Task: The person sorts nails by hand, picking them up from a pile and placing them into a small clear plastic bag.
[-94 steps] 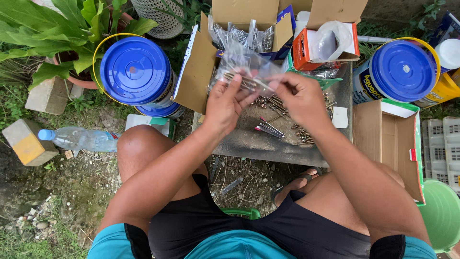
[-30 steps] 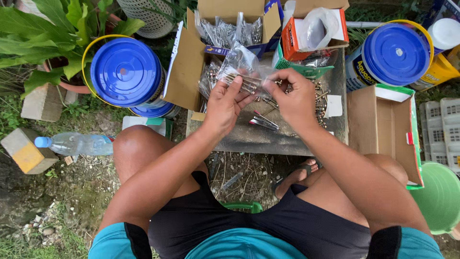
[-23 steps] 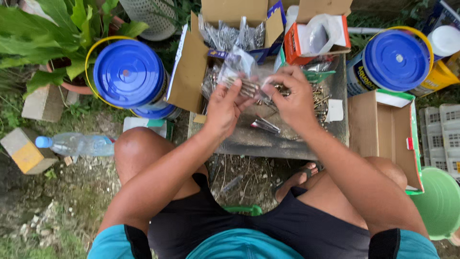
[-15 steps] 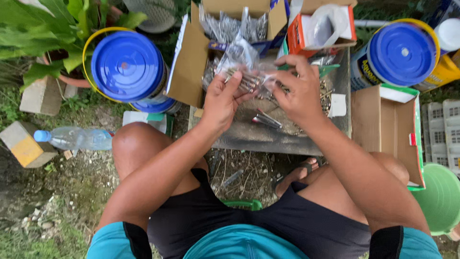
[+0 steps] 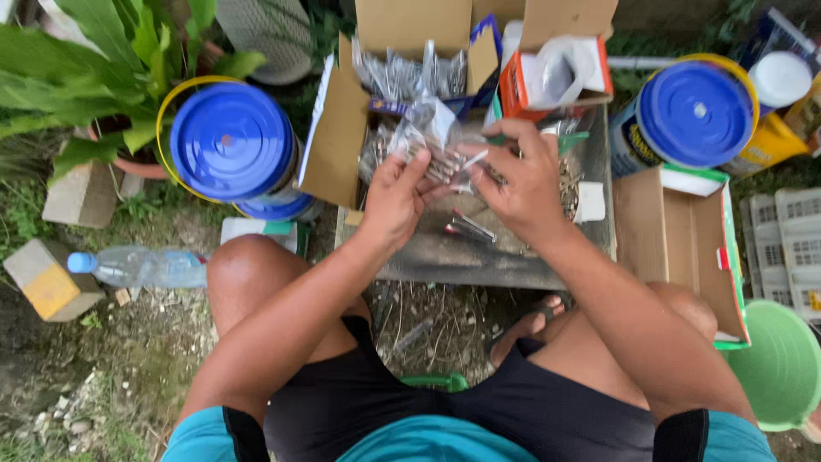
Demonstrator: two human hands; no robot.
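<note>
A: What are the hands on?

B: Both meet over the grey tray (image 5: 479, 261). The left hand (image 5: 395, 195) pinches a small clear plastic bag (image 5: 426, 130) of metal screws, its fingers closed on the bag's lower part. The right hand (image 5: 523, 181) closes round the same bundle from the 3 o'clock side, thumb and forefinger pressed on it.

A: Which way does the bag run?

B: Its long axis goes from about 10 o'clock down to 4 o'clock. The loose, crumpled top points up toward 10 o'clock, at the open cardboard box (image 5: 410, 51) of packed bags. The screws inside lie roughly along that slant; I cannot tell which end their tips face.

A: And around it?

B: A few loose screws (image 5: 469, 228) lie on the tray just below the hands, slanting from 10 to 4 o'clock. An orange box (image 5: 554, 79) with a white bag sits at 1 o'clock. A blue-lidded bucket (image 5: 233, 144) stands at 9 o'clock, another blue-lidded bucket (image 5: 694, 113) at 3 o'clock. An empty-looking brown carton (image 5: 676, 231) lies at 4 o'clock, a water bottle (image 5: 141, 267) far off at 8 o'clock.
</note>
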